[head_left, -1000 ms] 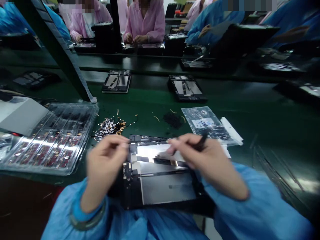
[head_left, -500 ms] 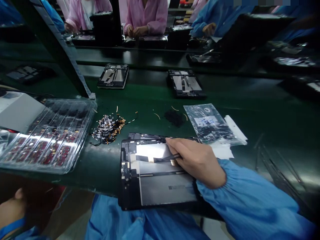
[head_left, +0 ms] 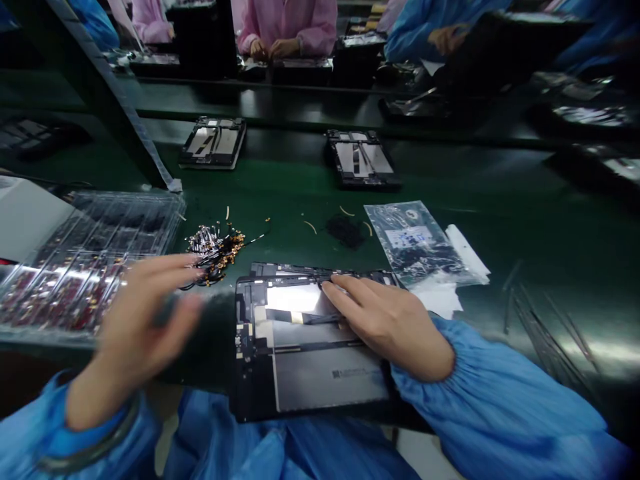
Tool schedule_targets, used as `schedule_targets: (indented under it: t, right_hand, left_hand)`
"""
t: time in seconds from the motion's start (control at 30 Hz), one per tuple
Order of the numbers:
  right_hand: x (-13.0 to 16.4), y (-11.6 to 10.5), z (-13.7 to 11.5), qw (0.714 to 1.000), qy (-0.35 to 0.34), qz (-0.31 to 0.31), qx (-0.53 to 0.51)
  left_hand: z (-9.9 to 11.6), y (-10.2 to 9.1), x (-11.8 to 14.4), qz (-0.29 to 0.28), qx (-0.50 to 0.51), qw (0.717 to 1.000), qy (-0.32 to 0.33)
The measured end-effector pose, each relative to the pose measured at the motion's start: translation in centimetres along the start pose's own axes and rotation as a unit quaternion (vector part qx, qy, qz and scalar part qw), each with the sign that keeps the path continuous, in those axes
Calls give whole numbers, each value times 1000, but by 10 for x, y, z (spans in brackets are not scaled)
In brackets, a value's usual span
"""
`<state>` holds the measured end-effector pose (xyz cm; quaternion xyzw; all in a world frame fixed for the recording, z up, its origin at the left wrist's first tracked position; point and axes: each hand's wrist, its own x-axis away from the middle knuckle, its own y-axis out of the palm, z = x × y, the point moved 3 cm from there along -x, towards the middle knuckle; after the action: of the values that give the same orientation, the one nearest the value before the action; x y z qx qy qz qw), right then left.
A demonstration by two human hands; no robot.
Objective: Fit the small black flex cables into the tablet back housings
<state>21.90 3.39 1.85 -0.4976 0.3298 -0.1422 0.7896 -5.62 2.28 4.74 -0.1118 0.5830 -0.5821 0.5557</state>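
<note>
Head view: at the near edge of the smooth green bench [head_left: 280,200], an uncovered tablet [head_left: 330,373], flat and round-cornered, with silvery sheet-metal plates in a black frame, lying partly over a dark slab [head_left: 263,269]. Right hand [head_left: 387,323] laid across the tablet's upper edge, fingers bent and close together; cannot tell of anything pinched beneath. Left hand [head_left: 140,320] blurred, thumb and fingers parted, nothing visible between them, fingertips at the tangled pile of connector cables [head_left: 225,250], black, silver and gold-tipped; contact impossible to tell. Beyond that wrist, a clear ribbed plastic tray [head_left: 175,220] with long compartments of glossy reddish parts [head_left: 75,307]. Near the middle, a matte heap of black scraps [head_left: 346,230]; to its right, a crinkled transparent bag [head_left: 420,257].

On the bag, a white label [head_left: 410,237], print too small to read; on the tablet's lower plate, a square code mark [head_left: 336,375] beside faint, illegible lettering.

Counted: one tray, one bag, four curved tan strips [head_left: 310,227], two further uncovered tablets [head_left: 361,159] mid-bench, well apart.
</note>
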Motion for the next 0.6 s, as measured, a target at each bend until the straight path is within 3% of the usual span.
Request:
schedule_targets:
  t: [0.07, 0.13, 0.23, 0.43, 0.6]
  right_hand:
    - [0, 1, 1, 1000, 4, 0, -7]
    - [0, 1, 1, 1000, 5, 2, -13]
    - [0, 2, 0, 1000, 10, 1, -14]
    - [0, -2, 0, 1000, 26, -5, -12]
    - [15, -10, 8, 992, 56, -62, -92]
  left_hand:
    - [20, 39, -21, -138, 41, 982, 122]
    - [36, 68, -37, -174, 63, 964, 191]
    - [48, 95, -50, -198, 59, 952, 224]
    - [53, 100, -50, -206, -13, 943, 262]
    - [52, 99, -51, -217, 15, 946, 241]
